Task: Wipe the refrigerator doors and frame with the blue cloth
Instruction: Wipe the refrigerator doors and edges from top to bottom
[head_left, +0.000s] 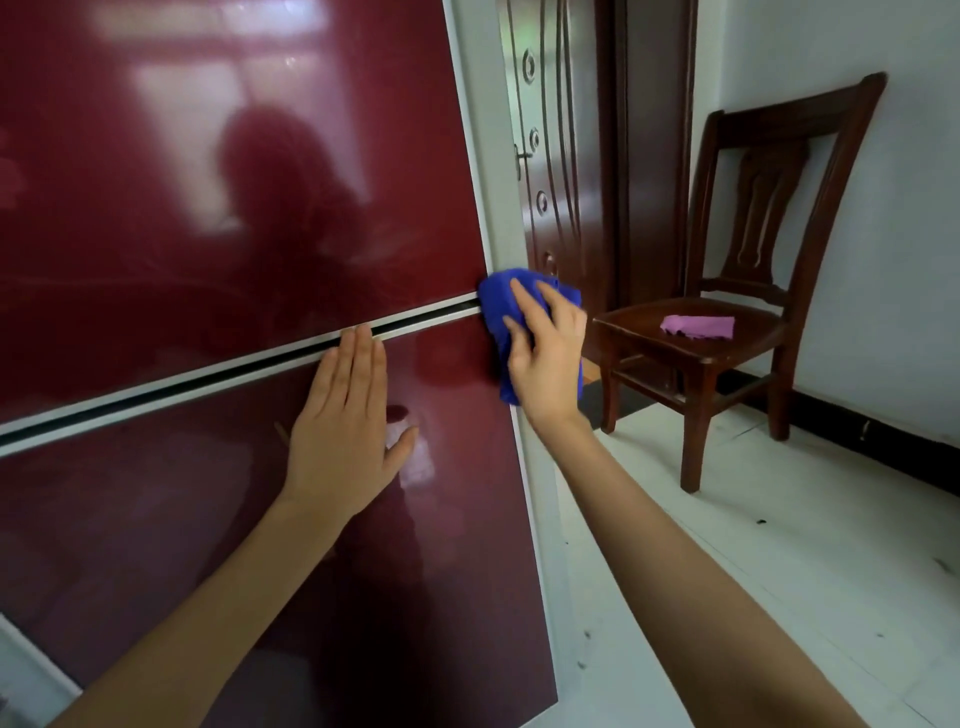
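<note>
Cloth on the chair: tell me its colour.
Pinkish purple; the cloth shows in the head view.

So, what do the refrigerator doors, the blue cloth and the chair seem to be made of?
Refrigerator doors: glossy dark red, likely glass or lacquered metal; they mirror the room. Blue cloth: soft fabric, perhaps microfibre; it bunches under the right hand. Chair: dark varnished wood; carved back.

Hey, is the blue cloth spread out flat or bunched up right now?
Bunched up: the blue cloth sits in a crumpled wad under the right hand, pressed against the right edge of the fridge.

Bare left forearm, bare right forearm
</note>
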